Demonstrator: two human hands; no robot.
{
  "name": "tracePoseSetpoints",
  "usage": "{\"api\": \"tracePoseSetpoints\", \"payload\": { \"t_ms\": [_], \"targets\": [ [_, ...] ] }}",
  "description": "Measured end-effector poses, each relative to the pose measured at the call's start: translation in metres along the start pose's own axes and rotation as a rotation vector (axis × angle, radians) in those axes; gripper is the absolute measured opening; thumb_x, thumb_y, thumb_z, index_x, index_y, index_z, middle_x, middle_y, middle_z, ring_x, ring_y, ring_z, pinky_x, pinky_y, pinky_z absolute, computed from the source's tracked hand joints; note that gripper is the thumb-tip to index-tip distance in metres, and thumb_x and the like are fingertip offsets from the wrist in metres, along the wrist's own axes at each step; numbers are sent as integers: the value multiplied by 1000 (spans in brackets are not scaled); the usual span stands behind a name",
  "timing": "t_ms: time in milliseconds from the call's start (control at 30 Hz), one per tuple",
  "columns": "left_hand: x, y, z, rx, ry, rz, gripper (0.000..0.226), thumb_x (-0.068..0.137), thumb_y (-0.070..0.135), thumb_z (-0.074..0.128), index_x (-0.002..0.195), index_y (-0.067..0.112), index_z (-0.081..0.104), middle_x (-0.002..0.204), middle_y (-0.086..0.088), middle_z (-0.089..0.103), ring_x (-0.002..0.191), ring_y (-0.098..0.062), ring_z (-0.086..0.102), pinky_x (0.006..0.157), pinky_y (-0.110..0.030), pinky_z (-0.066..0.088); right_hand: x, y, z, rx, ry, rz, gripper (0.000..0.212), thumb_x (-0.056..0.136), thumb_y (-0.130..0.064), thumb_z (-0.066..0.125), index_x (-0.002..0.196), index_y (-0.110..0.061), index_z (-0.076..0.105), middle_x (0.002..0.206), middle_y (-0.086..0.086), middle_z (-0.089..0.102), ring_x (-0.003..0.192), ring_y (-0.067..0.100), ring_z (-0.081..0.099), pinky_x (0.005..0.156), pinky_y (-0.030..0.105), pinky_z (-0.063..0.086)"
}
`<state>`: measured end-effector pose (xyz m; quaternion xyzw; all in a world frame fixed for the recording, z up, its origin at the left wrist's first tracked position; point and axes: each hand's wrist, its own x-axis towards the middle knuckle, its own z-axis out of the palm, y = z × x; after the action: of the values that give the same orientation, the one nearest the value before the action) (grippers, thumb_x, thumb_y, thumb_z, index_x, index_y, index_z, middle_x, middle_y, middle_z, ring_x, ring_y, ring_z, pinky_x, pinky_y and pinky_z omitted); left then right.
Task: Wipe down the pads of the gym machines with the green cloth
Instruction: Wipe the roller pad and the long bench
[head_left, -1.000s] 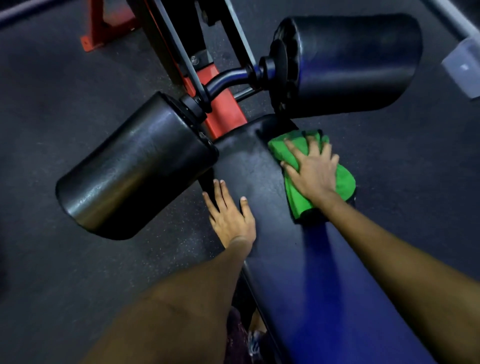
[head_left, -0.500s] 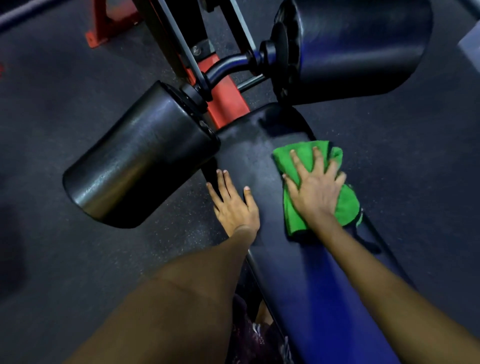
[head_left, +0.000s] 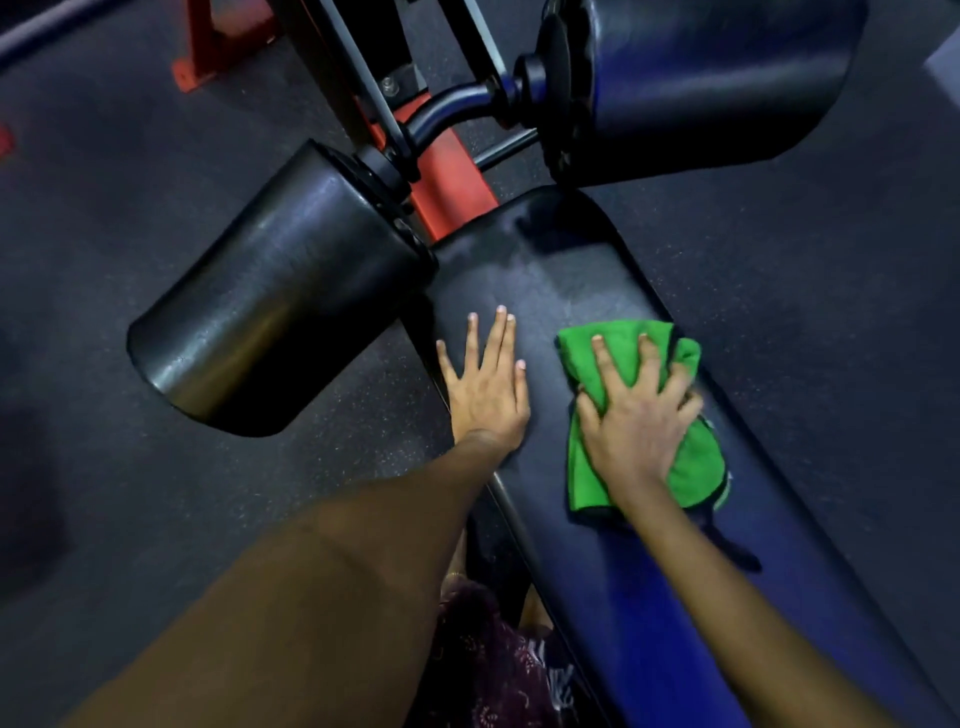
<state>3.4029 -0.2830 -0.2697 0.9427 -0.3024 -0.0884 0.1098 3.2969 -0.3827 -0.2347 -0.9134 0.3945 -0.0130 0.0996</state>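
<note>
Green cloth (head_left: 644, 415) lay bunched under my right hand (head_left: 636, 415), near the right edge of the long bench pad (head_left: 545, 270), just below the two roller pads (head_left: 275, 291). My fingers were spread and a little curled, pressing the cloth down and gathering some of it. My left hand (head_left: 485, 384) rested flat and open on the pad beside it, holding nothing, bracing me. To wipe well I judged I should keep my palm flat, press evenly, and overlap each pass out to the edges, since a dull film showed near the top.
</note>
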Motion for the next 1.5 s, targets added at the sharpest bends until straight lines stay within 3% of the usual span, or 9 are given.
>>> {"api": "tracePoseSetpoints", "payload": {
  "t_ms": [267, 467, 633, 800, 1033, 1133, 1333, 1400, 1500],
  "targets": [
    [0, -2, -3, -50, -8, -10, 60, 94, 37, 11, 151, 20, 23, 158, 10, 19, 147, -18, 7, 115, -51, -6, -80, 49, 0, -87, -22, -566, 64, 73, -53, 40, 135, -41, 38, 141, 5, 40, 111, 35, 42, 87, 48, 35],
    [-1, -1, -5, -32, -21, -9, 63, 93, 39, 6, 152, 20, 18, 159, 10, 14, 148, -18, 3, 115, -52, -7, -8, 21, -5, 9, 38, 156, 57, 79, -43, 62, 135, -34, 51, 143, 14, 43, 116, 40, 39, 90, 51, 33],
    [0, -1, -8, -13, -37, 3, 67, 91, 41, -1, 152, 20, 16, 159, 10, 12, 148, -18, 2, 114, -53, -8, -56, -22, 11, -41, 5, 4, 60, 78, -46, 58, 136, -35, 49, 141, 12, 46, 116, 35, 35, 90, 53, 38],
    [-1, -1, -9, 15, -69, 10, 68, 90, 42, -3, 152, 18, 11, 160, 9, 7, 148, -20, -2, 113, -54, -10, -94, 36, 0, -140, -11, -360, 61, 77, -54, 39, 136, -39, 41, 137, 10, 51, 111, 37, 42, 84, 50, 42],
    [2, 0, -14, 191, -171, 439, 72, 89, 40, -3, 151, 8, 16, 160, -4, 9, 148, -23, 0, 113, -56, -9, -27, 19, -6, -39, 4, 333, 58, 86, -48, 57, 141, -37, 42, 147, 14, 35, 122, 40, 34, 93, 51, 30],
    [4, -2, -15, 120, -175, 416, 71, 90, 41, 0, 151, 12, 18, 160, 0, 12, 148, -18, 3, 115, -51, -7, -54, -8, 5, -52, 21, 197, 59, 81, -46, 59, 138, -36, 47, 142, 15, 44, 118, 40, 40, 91, 53, 37],
    [3, -4, -10, 39, -94, 422, 61, 94, 40, 22, 141, 7, 42, 151, -4, 36, 143, -22, 26, 114, -55, 12, -101, 43, 2, -116, -39, -421, 61, 78, -58, 40, 137, -42, 39, 138, 6, 49, 112, 35, 44, 89, 44, 32],
    [4, -3, -10, 47, -77, 412, 65, 92, 44, 22, 142, 7, 41, 151, -5, 36, 143, -22, 25, 115, -54, 9, -77, 54, -2, -115, -43, -263, 58, 79, -58, 41, 134, -42, 45, 137, 7, 52, 113, 38, 48, 86, 44, 36],
    [3, -1, -11, 81, -73, 418, 71, 89, 50, 17, 142, 8, 39, 152, -6, 34, 144, -22, 22, 115, -53, 6, -51, 28, -12, -35, -14, 270, 55, 86, -56, 46, 140, -44, 40, 149, 6, 38, 126, 40, 38, 94, 50, 33]
  ]
}}
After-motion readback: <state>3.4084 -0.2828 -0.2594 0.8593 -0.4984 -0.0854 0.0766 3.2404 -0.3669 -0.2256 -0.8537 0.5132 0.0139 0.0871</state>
